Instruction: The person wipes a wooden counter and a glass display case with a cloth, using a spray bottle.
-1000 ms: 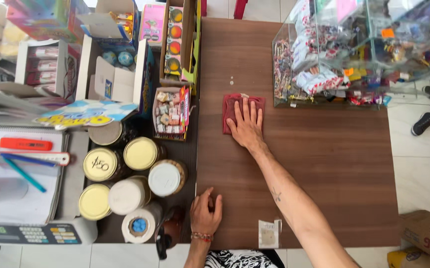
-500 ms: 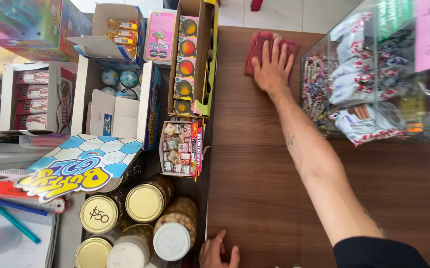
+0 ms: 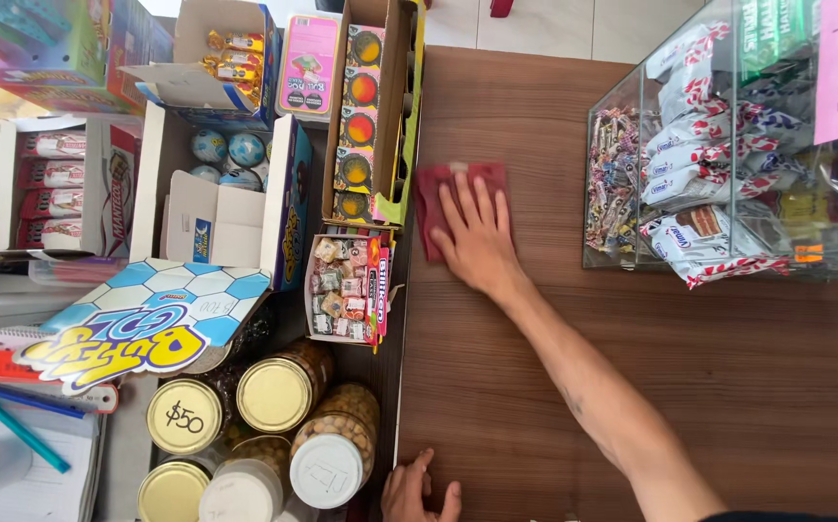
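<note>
My right hand point(image 3: 477, 232) lies flat, fingers spread, on a dark red cloth point(image 3: 435, 193) pressed against the brown wooden counter point(image 3: 690, 387). The cloth sits at the counter's left side, beside a tall cardboard box of round sweets point(image 3: 366, 106). My left hand point(image 3: 421, 493) rests at the near edge of the counter with fingers apart, holding nothing, right next to a white-lidded jar point(image 3: 327, 469).
A clear display case of wrapped sweets point(image 3: 719, 174) stands on the counter's right. Left of the counter are open candy boxes point(image 3: 346, 285), a box with ball-shaped items point(image 3: 226, 155), several gold-lidded jars point(image 3: 274, 394) and a notebook with pens point(image 3: 18, 435).
My right hand drew the cloth back toward me from the far end of the counter. The view shifted and my left hand stayed at the near edge.
</note>
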